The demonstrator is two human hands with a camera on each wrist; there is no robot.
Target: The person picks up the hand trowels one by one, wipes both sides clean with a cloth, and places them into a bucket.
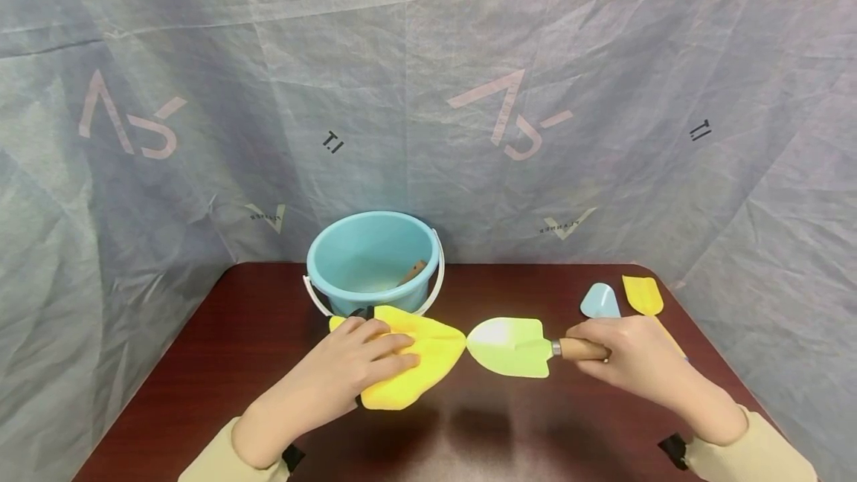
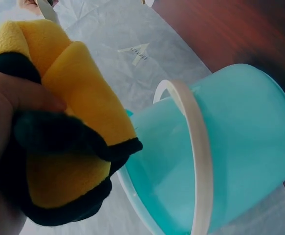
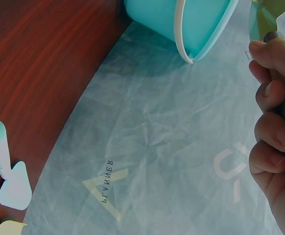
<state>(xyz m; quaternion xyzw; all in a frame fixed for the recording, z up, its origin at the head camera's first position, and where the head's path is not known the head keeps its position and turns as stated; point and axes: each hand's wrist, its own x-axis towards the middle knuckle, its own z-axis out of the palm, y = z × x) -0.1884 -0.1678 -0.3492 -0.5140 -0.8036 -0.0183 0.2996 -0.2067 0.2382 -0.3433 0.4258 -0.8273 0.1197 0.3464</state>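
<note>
My left hand (image 1: 358, 359) grips a yellow cloth (image 1: 431, 348) with black edging, bunched up in front of the bucket. In the left wrist view the thumb presses into the folded cloth (image 2: 91, 93). A trowel (image 1: 512, 348) with a pale green blade and a wooden handle is held in my right hand (image 1: 632, 348), the fingers curled round the handle. The blade points left, its tip at the cloth's right corner; whether they touch I cannot tell. Both are held above the table.
Behind the cloth stands a light blue bucket (image 1: 375, 297) with a white handle; a wooden-handled piece (image 1: 413, 271) lies inside. A light blue scoop (image 1: 600, 300) and a yellow shovel (image 1: 643, 294) lie at the right of the dark red table (image 1: 221, 363). Grey printed sheeting (image 1: 402, 95) hangs behind.
</note>
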